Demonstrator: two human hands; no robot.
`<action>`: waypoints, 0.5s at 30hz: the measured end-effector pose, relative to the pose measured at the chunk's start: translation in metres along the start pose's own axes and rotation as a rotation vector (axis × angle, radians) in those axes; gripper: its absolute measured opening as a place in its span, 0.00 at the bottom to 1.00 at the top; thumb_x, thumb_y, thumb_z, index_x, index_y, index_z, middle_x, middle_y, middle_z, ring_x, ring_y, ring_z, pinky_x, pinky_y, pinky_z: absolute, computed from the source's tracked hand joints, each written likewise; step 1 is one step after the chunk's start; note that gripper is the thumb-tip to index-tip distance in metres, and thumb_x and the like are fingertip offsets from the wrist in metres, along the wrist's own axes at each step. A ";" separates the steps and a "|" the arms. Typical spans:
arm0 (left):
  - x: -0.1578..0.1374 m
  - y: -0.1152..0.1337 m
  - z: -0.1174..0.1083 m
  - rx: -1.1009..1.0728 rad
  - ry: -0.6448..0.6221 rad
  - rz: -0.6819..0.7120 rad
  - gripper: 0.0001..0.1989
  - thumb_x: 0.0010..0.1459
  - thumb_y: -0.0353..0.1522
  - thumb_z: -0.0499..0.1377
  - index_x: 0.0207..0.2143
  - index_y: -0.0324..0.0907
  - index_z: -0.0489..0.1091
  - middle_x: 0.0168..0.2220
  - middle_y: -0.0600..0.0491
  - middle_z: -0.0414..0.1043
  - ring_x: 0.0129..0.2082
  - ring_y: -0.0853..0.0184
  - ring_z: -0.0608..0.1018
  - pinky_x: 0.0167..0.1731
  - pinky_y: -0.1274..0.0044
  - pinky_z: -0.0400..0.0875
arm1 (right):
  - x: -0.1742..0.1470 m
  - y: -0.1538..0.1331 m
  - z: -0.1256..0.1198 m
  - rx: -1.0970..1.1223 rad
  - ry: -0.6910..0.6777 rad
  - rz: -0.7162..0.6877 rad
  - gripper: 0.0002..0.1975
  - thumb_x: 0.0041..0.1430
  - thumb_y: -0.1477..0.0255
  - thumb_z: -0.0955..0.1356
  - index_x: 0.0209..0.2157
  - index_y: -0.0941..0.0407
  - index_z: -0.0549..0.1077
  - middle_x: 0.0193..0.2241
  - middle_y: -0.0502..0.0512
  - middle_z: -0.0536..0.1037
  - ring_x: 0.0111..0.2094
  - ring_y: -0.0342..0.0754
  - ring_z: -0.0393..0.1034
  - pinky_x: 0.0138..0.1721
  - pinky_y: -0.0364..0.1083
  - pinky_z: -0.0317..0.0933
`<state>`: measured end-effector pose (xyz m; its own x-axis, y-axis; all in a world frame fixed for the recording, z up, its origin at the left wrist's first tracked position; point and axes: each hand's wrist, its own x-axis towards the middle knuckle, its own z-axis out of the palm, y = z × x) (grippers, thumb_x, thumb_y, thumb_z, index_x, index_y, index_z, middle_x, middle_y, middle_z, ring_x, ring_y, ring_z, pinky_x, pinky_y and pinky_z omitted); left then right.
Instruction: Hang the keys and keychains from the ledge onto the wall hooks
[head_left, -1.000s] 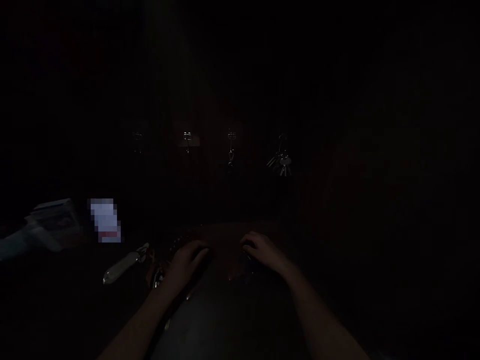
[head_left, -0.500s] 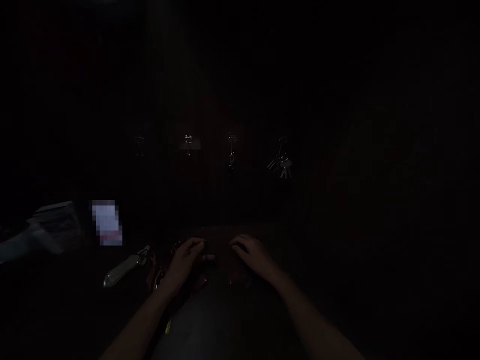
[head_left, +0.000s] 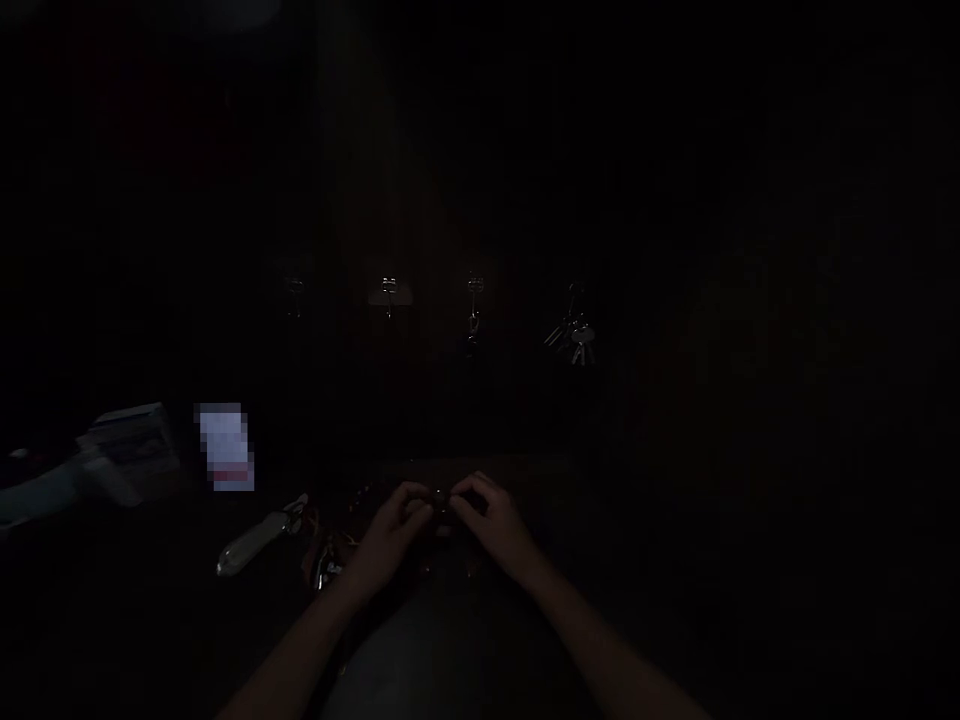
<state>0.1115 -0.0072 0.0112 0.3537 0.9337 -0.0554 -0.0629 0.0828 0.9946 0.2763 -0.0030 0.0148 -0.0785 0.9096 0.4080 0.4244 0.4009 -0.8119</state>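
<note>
In the dim light my left hand [head_left: 395,525] and my right hand [head_left: 493,518] are close together at the middle of the work surface. Thumb and fingers of each are pinched. Between the fingertips glints a small shiny thing [head_left: 440,496]; it is too dark to name. A small pale thing [head_left: 443,532] shows just below it. Left of my left wrist lie a shiny metal thing [head_left: 324,572] and some reddish-brown pieces, hard to make out.
A pale-handled thing with a metal end [head_left: 259,538] lies to the left. Beyond it are a bright blurred-out panel [head_left: 227,445] and a box [head_left: 135,440]. Several hooks hang in a row ahead, one holding a bunch of keys [head_left: 582,340]. Darkness hides the right side.
My hands have come together from a gap apart, and the small shiny thing now shows between their fingertips. The whole view has shifted slightly.
</note>
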 end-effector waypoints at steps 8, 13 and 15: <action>-0.001 0.002 -0.001 0.280 0.099 0.248 0.18 0.54 0.37 0.57 0.49 0.45 0.64 0.49 0.51 0.70 0.49 0.62 0.72 0.48 0.72 0.66 | -0.003 -0.006 -0.007 -0.101 0.041 -0.132 0.05 0.58 0.72 0.62 0.32 0.54 0.70 0.30 0.51 0.74 0.34 0.45 0.69 0.36 0.43 0.61; -0.002 0.002 0.000 0.352 0.113 0.315 0.15 0.55 0.37 0.56 0.45 0.45 0.69 0.45 0.52 0.73 0.47 0.62 0.73 0.48 0.73 0.65 | -0.005 -0.004 -0.006 -0.179 -0.036 -0.301 0.06 0.59 0.72 0.63 0.34 0.53 0.72 0.31 0.52 0.74 0.35 0.46 0.70 0.38 0.44 0.62; -0.001 0.002 0.001 0.354 0.111 0.315 0.13 0.54 0.37 0.56 0.41 0.44 0.71 0.41 0.52 0.75 0.44 0.62 0.74 0.45 0.74 0.67 | -0.005 -0.004 -0.005 -0.153 -0.052 -0.301 0.06 0.59 0.72 0.63 0.35 0.53 0.72 0.32 0.51 0.74 0.36 0.45 0.70 0.38 0.43 0.63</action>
<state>0.1120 -0.0085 0.0131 0.2652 0.9276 0.2630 0.1770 -0.3149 0.9325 0.2794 -0.0094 0.0182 -0.2655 0.7588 0.5948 0.5052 0.6349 -0.5845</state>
